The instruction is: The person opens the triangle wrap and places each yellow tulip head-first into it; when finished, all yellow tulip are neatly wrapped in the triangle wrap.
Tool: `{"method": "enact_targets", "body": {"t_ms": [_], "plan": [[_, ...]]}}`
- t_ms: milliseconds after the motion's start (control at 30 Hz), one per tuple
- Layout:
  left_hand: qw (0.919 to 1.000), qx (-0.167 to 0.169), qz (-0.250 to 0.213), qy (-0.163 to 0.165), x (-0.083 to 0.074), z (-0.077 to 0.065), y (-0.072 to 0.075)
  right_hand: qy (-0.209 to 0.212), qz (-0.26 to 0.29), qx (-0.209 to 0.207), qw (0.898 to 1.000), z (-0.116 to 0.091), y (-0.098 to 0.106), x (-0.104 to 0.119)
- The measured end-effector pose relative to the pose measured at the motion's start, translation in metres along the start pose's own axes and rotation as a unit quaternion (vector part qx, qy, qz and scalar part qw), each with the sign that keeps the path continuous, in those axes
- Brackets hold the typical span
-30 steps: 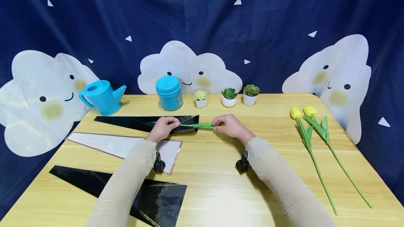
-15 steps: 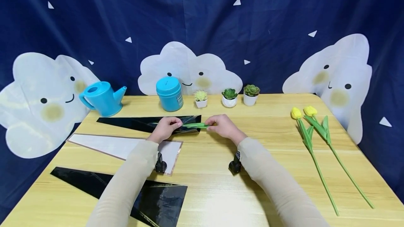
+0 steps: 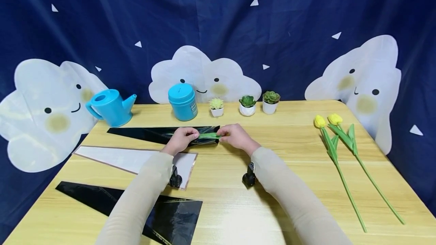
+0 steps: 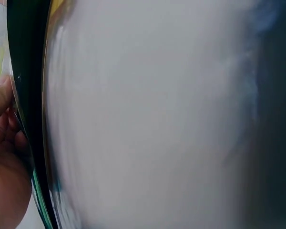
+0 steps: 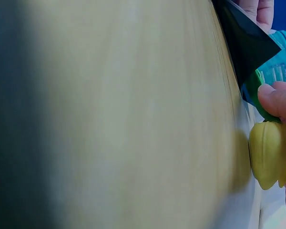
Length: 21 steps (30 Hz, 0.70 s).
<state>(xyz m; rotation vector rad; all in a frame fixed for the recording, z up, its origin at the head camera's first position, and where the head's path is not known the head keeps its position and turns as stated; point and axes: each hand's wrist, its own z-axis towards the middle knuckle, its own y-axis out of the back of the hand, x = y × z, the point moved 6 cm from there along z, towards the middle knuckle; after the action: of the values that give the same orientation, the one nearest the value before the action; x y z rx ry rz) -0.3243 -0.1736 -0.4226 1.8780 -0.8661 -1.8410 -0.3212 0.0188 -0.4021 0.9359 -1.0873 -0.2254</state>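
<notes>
My left hand pinches the open end of a long black flower sleeve with a clear front. Between thumb and fingers, my right hand grips a tulip just below its yellow bloom. The tulip's green leaves lie in the mouth of the sleeve, and its stem runs leftward inside, partly hidden by the left hand. In the right wrist view a black flap of the sleeve stands up beside the leaf. The left wrist view is mostly blurred film, with the left thumb at its edge.
Two more yellow tulips lie at the right. A white sleeve and a second black sleeve lie at the left, partly under the left arm. Along the back stand a watering can, a blue canister and several small potted succulents.
My right hand has moved left, sliding the tulip deeper into the sleeve. The left hand and the black sleeve have shifted slightly right together.
</notes>
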Motion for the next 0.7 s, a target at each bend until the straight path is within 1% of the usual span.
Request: {"method": "enact_targets", "body": {"t_ms": [100, 267, 467, 600, 700], "plan": [[1.0000, -0.002, 0.001, -0.001, -0.001, 0.000, 0.000, -0.008, -0.001, 0.013, 1.000, -0.001, 0.001, -0.003], [1.0000, -0.005, 0.007, -0.002, -0.002, -0.002, 0.002, -0.017, 0.016, 0.031, 0.999, -0.008, 0.010, -0.014], [1.0000, -0.004, 0.003, -0.002, 0.002, -0.004, 0.004, -0.011, 0.036, 0.038, 0.999, -0.017, 0.020, -0.029], [1.0000, -0.007, -0.002, -0.005, 0.002, -0.004, 0.005, -0.004, 0.043, 0.040, 0.998, -0.020, 0.023, -0.031], [1.0000, -0.006, -0.004, -0.006, 0.001, -0.003, 0.005, -0.010, 0.039, 0.037, 0.998, -0.021, 0.025, -0.031]]}}
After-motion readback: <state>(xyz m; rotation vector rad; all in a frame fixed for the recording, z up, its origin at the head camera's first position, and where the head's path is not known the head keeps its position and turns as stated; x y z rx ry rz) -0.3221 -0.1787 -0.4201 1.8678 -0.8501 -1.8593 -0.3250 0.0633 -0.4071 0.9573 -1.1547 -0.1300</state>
